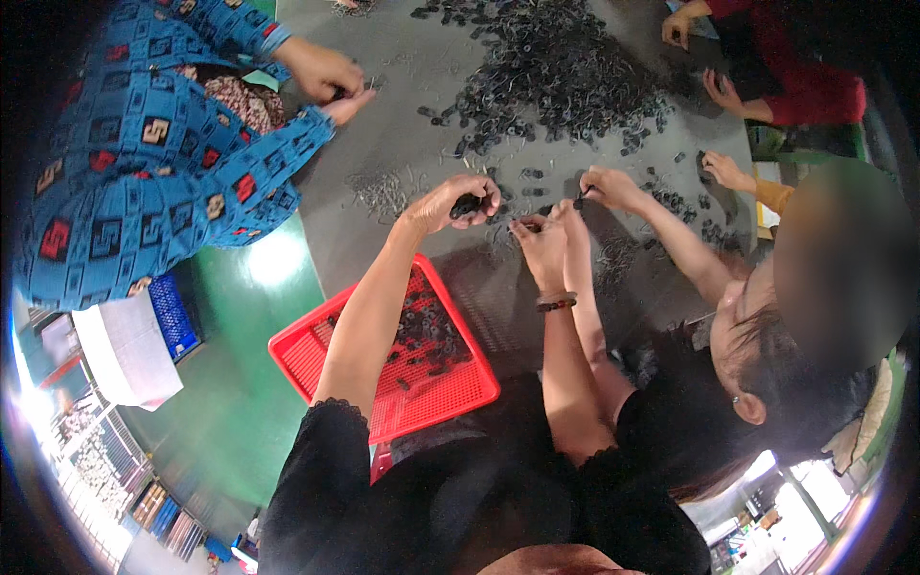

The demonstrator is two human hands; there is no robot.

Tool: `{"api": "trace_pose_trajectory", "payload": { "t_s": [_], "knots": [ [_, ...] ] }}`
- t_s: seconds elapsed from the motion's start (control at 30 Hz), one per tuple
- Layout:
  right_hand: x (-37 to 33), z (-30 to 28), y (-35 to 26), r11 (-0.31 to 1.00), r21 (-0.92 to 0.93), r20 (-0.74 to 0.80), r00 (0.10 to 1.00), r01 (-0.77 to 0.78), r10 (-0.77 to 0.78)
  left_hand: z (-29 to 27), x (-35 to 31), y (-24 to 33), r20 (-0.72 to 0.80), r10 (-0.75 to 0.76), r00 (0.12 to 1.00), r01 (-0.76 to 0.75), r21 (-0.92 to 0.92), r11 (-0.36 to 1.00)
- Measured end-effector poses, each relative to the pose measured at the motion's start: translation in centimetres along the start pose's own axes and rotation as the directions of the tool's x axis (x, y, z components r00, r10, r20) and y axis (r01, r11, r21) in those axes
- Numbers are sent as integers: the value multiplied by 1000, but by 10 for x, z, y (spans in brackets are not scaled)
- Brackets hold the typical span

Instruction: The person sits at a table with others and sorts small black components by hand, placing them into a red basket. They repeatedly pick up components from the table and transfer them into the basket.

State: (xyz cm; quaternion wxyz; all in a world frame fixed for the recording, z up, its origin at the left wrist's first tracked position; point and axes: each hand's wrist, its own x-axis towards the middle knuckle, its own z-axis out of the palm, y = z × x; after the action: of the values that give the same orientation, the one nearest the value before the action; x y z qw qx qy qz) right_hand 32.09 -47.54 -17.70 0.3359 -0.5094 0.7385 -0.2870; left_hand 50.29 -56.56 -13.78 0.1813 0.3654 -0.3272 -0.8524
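My left hand (pixel 454 203) is curled over the grey table, closed round several small black ring-like parts (pixel 467 205). To its right, my right hand (pixel 542 249), with a beaded bracelet (pixel 557 303) at the wrist, pinches a small dark part whose exact shape I cannot make out. A few loose black parts (pixel 533 173) lie just beyond both hands. Under my left forearm, a red plastic basket (pixel 448 418) with slotted walls has more black parts (pixel 423 331) inside.
A large heap of black parts (pixel 551 77) covers the far middle of the grey table (pixel 407 125). Thin scraps (pixel 381 192) lie left. A co-worker's hands (pixel 613 189) work close beside my right hand; a blue-patterned sleeve (pixel 273 158) reaches in from the left. Other hands (pixel 725 172) are at right.
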Motion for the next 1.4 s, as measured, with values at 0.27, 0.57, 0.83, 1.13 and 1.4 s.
{"api": "trace_pose_trajectory", "payload": {
  "t_s": [0.27,0.57,0.83,1.13,1.4],
  "knots": [
    [32,-48,-15,946,-276,-28,982,172,-187,15,87,-63,-370,307,877,348,929,126],
    [57,-43,-11,988,149,160,987,-28,4,6,105,-72,-504,155,849,419,823,383],
    [41,-56,-62,617,719,259,947,-320,191,-4,17,15,-124,151,981,-163,-100,981],
    [-23,-73,-94,12,896,444,896,-444,-1,35,-48,9,-101,152,983,-172,-245,954],
    [-82,-84,-102,-130,822,538,831,-554,-139,113,-140,23,-44,345,937,-320,-497,807]
  ]
}}
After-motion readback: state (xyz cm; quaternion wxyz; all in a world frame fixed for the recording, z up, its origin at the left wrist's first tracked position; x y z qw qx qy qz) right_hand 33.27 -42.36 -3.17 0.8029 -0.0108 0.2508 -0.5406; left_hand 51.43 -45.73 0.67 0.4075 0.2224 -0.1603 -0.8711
